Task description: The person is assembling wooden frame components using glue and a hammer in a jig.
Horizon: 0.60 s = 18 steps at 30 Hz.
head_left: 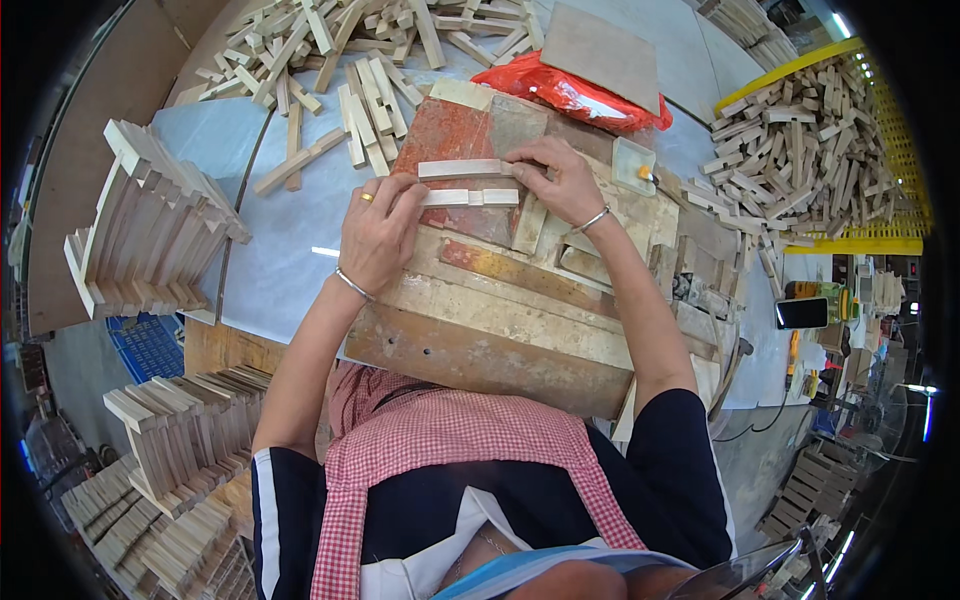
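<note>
From the board (470, 295): passage over open desk (287, 235), nine o'clock, short of stacked sticks (160, 225); obstacles: loose sticks (342, 45), eleven; red bag (560, 97), one; yellow basket (790, 73), two.

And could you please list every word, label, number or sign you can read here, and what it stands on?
No text can be read.
Red plastic bag: any print is too blurred to read.
Phone: dark screen, no readable text.
Two wooden strips being handled: no lettering visible.
</note>
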Available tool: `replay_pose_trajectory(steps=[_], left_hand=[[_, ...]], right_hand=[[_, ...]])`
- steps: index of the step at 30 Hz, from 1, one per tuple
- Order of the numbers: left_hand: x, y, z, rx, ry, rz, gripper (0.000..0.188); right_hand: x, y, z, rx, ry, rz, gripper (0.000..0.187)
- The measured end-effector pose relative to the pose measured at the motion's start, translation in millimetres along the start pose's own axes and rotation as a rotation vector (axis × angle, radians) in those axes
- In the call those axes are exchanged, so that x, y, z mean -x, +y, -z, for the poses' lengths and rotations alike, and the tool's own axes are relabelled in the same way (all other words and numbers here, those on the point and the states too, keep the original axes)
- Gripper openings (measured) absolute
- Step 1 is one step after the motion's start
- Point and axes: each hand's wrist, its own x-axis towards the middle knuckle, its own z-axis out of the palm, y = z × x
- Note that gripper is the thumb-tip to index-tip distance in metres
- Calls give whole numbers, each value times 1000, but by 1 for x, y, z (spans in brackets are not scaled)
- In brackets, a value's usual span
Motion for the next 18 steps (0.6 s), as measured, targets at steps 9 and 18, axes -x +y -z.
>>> replay_pose_trajectory(steps=[9, 18], left_hand=[[-10, -2, -11, -55, 57, -57, 22], [7, -107, 14, -272, 245, 262, 33]], right_hand=[[4, -9, 1, -16, -53, 67, 14], [-91, -48, -20, 160, -156, 204, 17]])
